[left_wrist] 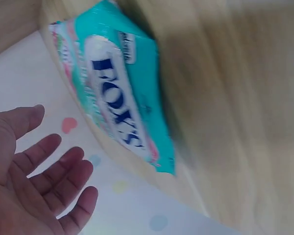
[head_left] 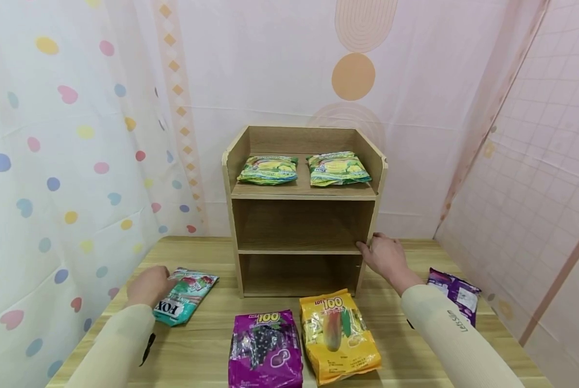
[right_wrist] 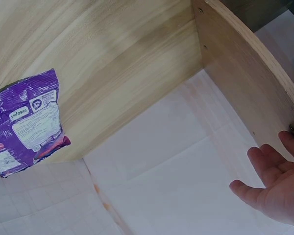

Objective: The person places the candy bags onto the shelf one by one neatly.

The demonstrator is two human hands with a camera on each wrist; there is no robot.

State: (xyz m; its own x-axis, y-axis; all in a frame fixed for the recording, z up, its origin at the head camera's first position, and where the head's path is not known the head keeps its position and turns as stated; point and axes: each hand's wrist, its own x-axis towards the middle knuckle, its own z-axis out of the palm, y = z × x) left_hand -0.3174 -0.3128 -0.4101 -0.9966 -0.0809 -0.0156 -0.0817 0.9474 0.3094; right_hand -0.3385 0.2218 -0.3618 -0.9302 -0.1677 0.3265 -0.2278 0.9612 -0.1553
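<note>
In the head view my left hand point(head_left: 147, 285) is beside a teal FOX'S candy bag point(head_left: 185, 293) lying flat on the table. The left wrist view shows that hand point(left_wrist: 44, 181) with loosely spread fingers, apart from the FOX'S bag point(left_wrist: 115, 90). At the right side of a three-tier wooden shelf point(head_left: 306, 251), my right hand point(head_left: 386, 258) holds the side panel, thumb at its front edge and fingers along the outside. Its thumb is out of frame in the right wrist view, where the fingers point(right_wrist: 267, 196) lie near the panel point(right_wrist: 250, 73).
Two green-yellow candy packs point(head_left: 269, 170) point(head_left: 338, 168) lie on the top tier. In front stand a purple grape candy bag point(head_left: 266, 350) and a yellow mango one point(head_left: 339, 337). A dark purple pack point(head_left: 456, 291) lies by my right forearm. Patterned cloth point(head_left: 76, 161) surrounds the table.
</note>
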